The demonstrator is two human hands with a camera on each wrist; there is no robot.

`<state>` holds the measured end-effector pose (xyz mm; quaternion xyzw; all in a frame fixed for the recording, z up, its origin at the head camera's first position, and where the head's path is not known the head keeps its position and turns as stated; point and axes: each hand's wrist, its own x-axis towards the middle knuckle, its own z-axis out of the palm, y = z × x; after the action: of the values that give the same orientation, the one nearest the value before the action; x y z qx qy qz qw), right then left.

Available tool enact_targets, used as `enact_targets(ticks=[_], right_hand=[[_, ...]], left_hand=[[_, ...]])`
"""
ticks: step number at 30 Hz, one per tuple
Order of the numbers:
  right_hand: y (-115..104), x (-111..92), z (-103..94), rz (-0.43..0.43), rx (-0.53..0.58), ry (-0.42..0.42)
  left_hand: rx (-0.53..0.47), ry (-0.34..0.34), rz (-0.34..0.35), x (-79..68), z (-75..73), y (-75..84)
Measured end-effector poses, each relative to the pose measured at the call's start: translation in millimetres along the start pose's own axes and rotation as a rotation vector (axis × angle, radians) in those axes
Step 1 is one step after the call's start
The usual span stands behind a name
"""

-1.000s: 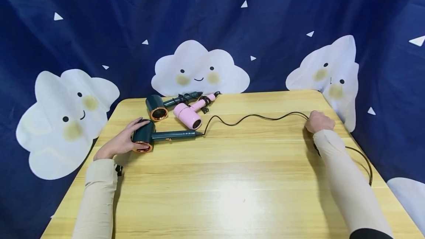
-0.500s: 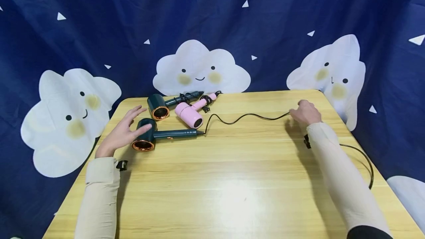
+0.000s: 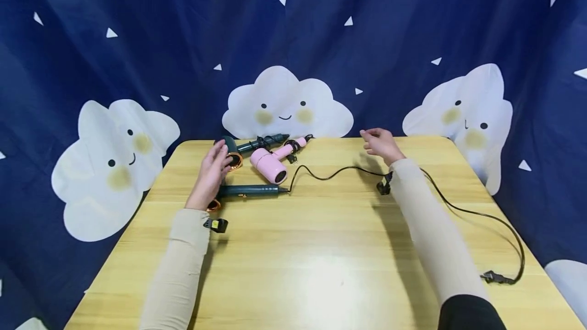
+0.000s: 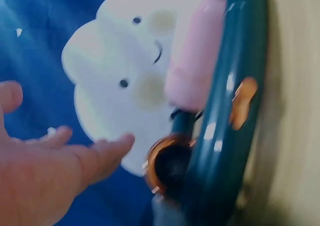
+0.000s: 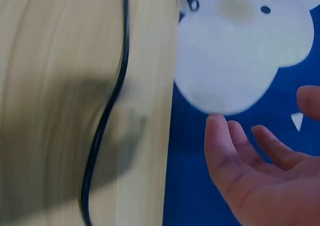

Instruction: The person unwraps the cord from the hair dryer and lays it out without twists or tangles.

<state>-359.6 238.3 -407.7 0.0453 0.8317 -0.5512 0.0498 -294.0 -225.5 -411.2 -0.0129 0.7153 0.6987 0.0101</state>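
Note:
My left hand (image 3: 213, 174) hovers above the head of the nearest dark green hair dryer (image 3: 249, 191), hiding most of that head. Its fingers are relaxed and hold nothing. In the left wrist view the green handle (image 4: 230, 101) with its copper switch runs beside the hand. My right hand (image 3: 382, 145) is raised over the back right of the table, fingers loosely bent around nothing. Below it the dryer's black cord (image 3: 337, 172) lies stretched across the table to a plug (image 3: 497, 277) at the right. In the right wrist view the cord (image 5: 102, 121) passes apart from the hand.
A pink hair dryer (image 3: 268, 165) with its cord wound round the handle lies behind the near dryer. Another dark green hair dryer (image 3: 263, 143), also wrapped, lies at the table's back edge. A blue cloud-print curtain (image 3: 312, 39) hangs behind the wooden table (image 3: 293, 269).
My left hand has lifted off the near dryer's head and shifted right. The right hand has let go of the cord and moved left and up. The plug has come into view.

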Motion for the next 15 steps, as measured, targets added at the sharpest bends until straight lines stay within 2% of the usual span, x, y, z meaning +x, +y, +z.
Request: enact_targets(ticks=[4, 8, 11, 15], right_hand=[[-6, 13, 17.5, 0.028, 0.126, -0.023], [-9, 23, 34.9, 0.050, 0.248, -0.032], [-9, 28, 52.1, 0.083, 0.332, -0.068], [-3, 37, 76.9, 0.139, 0.388, -0.169]], left_hand=[[-0.101, 0.007, -0.087, 6.7, 20.9, -11.2], [-0.197, -0.004, -0.123, 11.4, 36.6, -15.8], [-0.255, -0.014, -0.161, 13.2, 42.3, -18.1], [-0.311, -0.017, -0.224, 12.6, 43.8, -21.6]])
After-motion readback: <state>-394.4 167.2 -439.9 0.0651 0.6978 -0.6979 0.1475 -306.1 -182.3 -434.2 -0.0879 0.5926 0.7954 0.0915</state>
